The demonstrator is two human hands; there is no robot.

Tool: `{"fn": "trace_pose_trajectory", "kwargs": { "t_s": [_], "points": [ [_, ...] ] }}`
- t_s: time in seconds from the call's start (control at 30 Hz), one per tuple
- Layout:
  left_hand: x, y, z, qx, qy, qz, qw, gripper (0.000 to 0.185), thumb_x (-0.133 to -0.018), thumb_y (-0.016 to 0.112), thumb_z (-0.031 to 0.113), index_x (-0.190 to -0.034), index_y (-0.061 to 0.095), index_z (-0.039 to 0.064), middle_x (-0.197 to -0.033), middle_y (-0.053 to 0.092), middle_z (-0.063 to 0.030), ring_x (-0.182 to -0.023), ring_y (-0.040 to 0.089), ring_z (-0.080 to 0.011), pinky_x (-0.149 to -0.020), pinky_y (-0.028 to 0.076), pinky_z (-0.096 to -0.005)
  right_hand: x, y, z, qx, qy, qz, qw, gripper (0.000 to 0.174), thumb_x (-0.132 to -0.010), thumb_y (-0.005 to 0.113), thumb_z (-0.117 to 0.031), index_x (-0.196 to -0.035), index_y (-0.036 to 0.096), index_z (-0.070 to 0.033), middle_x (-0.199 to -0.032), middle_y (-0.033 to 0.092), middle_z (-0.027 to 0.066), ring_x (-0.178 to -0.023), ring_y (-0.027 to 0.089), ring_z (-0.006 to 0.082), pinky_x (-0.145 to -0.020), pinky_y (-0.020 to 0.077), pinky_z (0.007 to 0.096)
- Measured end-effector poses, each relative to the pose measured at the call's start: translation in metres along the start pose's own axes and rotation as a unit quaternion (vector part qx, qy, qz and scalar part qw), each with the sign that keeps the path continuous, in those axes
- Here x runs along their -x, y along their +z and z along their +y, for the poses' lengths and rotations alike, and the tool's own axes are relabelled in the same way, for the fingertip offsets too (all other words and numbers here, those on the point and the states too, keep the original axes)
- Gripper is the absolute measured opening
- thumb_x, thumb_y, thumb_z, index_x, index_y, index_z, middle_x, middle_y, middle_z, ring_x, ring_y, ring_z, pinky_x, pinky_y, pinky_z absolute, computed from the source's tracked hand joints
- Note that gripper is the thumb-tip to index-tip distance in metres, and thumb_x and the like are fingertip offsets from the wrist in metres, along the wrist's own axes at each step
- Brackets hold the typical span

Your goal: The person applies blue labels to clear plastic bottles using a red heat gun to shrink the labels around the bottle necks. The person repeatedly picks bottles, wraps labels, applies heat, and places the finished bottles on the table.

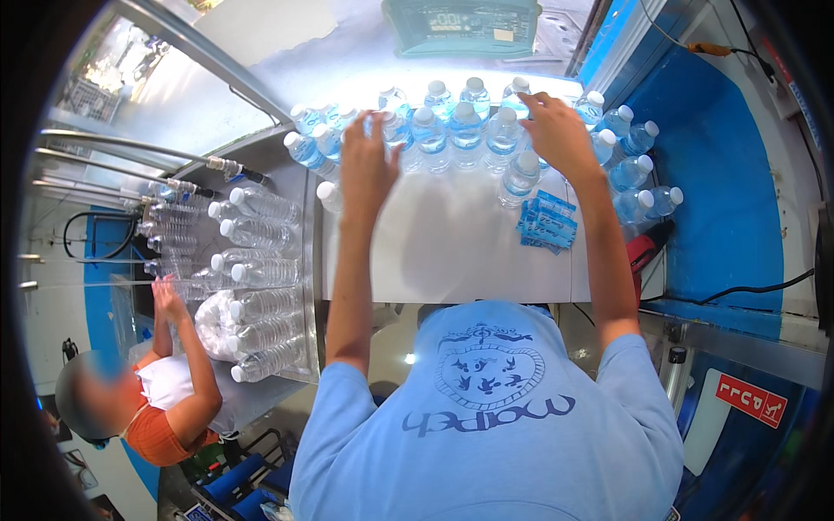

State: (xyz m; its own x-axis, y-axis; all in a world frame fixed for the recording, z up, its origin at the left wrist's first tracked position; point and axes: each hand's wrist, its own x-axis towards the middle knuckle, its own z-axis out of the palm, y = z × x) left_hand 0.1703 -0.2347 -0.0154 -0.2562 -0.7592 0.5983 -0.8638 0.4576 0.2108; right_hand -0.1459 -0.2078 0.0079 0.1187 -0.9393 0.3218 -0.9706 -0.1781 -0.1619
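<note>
My left hand (368,156) is raised at the left end of the bottle rows, fingers spread, next to a labelled water bottle (396,130). At the right end, my right hand (557,133) has its fingers apart and curved. Its fingertips overlap a back-row bottle (515,98); whether they touch it is unclear. Between my hands, several capped clear plastic bottles with blue labels stand in rows, among them a front-row bottle (466,130). One bottle (520,179) stands forward of the others. Beside it lies a pile of flat blue printed labels (550,223) on the white tabletop (449,241).
More labelled bottles (632,172) stand at the right by the blue wall. A red and black hand tool (645,251) lies below them. On the left, a metal trough (313,260) holds unlabelled capped bottles (267,306) and a bag of caps (218,325). Another person (176,417) works there.
</note>
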Motion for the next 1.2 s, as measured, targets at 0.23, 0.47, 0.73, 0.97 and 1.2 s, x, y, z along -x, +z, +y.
{"fn": "trace_pose_trajectory", "kwargs": {
  "t_s": [0.23, 0.47, 0.73, 0.97, 1.2],
  "points": [
    [0.044, 0.073, 0.149, 0.324, -0.081, -0.159, 0.929, 0.079, -0.078, 0.089, 0.029, -0.14, 0.047, 0.004, -0.132, 0.057, -0.0179, -0.121, 0.061, -0.0358, -0.093, 0.055, -0.0457, 0.026, 0.014, 0.037, -0.055, 0.025, -0.006, 0.998, 0.042, -0.085, 0.078, -0.008, -0.125, 0.07, -0.007, -0.114, 0.068, 0.0169, -0.095, 0.073, 0.0379, -0.081, 0.0592, 0.0447],
    [0.074, 0.079, 0.146, 0.298, -0.155, -0.117, 0.935, 0.071, -0.076, 0.089, 0.023, -0.132, 0.051, 0.003, -0.13, 0.056, -0.017, -0.118, 0.059, -0.0377, -0.096, 0.053, -0.0439, 0.009, 0.036, 0.03, -0.074, 0.066, 0.024, 0.995, 0.044, -0.089, 0.077, -0.013, -0.132, 0.068, -0.007, -0.12, 0.068, 0.0168, -0.101, 0.072, 0.0357, -0.086, 0.0579, 0.0442],
    [0.158, -0.043, -0.027, 0.165, -0.38, 0.266, 0.87, 0.044, -0.089, 0.078, 0.01, -0.125, 0.054, 0.003, -0.118, 0.057, -0.0097, -0.104, 0.055, -0.0199, -0.089, 0.046, -0.0344, 0.101, -0.022, -0.039, -0.269, -0.02, 0.133, 0.954, 0.032, -0.093, 0.066, 0.001, -0.124, 0.067, -0.005, -0.11, 0.068, 0.0122, -0.086, 0.07, 0.0265, -0.075, 0.0577, 0.036],
    [0.148, 0.038, -0.076, 0.182, -0.24, 0.181, 0.936, 0.103, -0.069, 0.097, 0.027, -0.15, 0.039, 0.002, -0.144, 0.052, -0.0227, -0.132, 0.055, -0.0367, -0.107, 0.047, -0.0451, 0.074, 0.018, -0.152, -0.447, -0.123, -0.045, 0.885, 0.029, -0.093, 0.065, 0.001, -0.121, 0.069, -0.008, -0.109, 0.068, 0.0111, -0.083, 0.07, 0.0272, -0.072, 0.0567, 0.0364],
    [0.161, 0.055, -0.043, 0.291, -0.325, 0.083, 0.896, 0.077, -0.076, 0.088, 0.029, -0.141, 0.055, 0.004, -0.136, 0.063, -0.0232, -0.126, 0.06, -0.043, -0.103, 0.051, -0.0471, -0.066, 0.039, -0.332, -0.378, -0.34, 0.027, 0.861, 0.034, -0.097, 0.063, -0.013, -0.131, 0.065, -0.011, -0.118, 0.066, 0.013, -0.1, 0.071, 0.0335, -0.084, 0.058, 0.0443]
  ]
}}
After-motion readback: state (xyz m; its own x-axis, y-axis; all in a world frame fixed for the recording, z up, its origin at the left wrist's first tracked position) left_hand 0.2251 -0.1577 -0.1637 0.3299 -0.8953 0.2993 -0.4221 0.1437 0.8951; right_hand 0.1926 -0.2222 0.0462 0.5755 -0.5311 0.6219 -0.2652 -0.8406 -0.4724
